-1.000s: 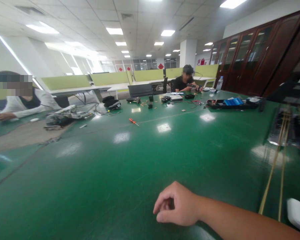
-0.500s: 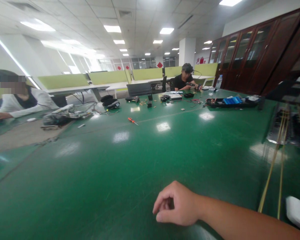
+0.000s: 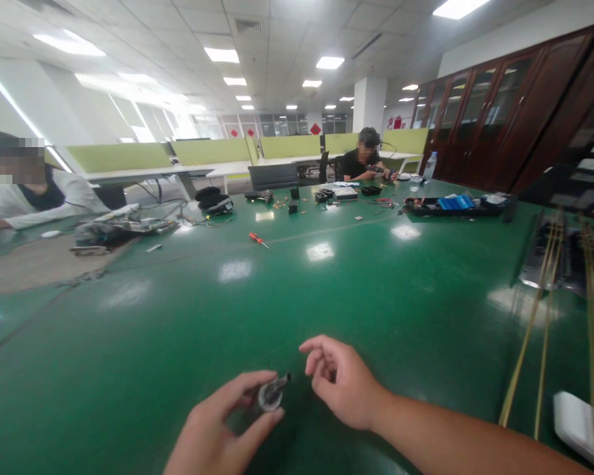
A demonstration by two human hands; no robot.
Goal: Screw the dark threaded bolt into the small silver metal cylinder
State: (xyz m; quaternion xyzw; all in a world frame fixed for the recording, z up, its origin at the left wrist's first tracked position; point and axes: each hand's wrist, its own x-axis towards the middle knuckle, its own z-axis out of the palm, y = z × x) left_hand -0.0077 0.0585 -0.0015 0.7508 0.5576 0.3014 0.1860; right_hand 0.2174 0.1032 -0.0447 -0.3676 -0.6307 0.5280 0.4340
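Note:
My left hand (image 3: pixel 228 419) is in the lower middle, its thumb and forefinger closed around a small round object (image 3: pixel 270 396). That object has a pale, clear-looking rim and a thin stem with a dark tip pointing up and right; its exact kind is blurred. Just to the right, my right hand (image 3: pixel 339 379) hovers near the dark tip without touching it. Its forefinger is stretched out and the other fingers are loosely curled, with nothing seen between them. Beneath both hands lies the green tabletop (image 3: pixel 143 356).
An orange screwdriver (image 3: pixel 258 239) lies farther up the table. Yellowish rods (image 3: pixel 525 343) and a white case (image 3: pixel 577 422) are at right. A black tray with a blue item (image 3: pixel 455 203), a bottle (image 3: pixel 430 166) and small black boxes stand at the back. Two people sit across and at left.
My left hand has come into view from below, holding the small round object. My right hand has shifted slightly up, and its forefinger has straightened.

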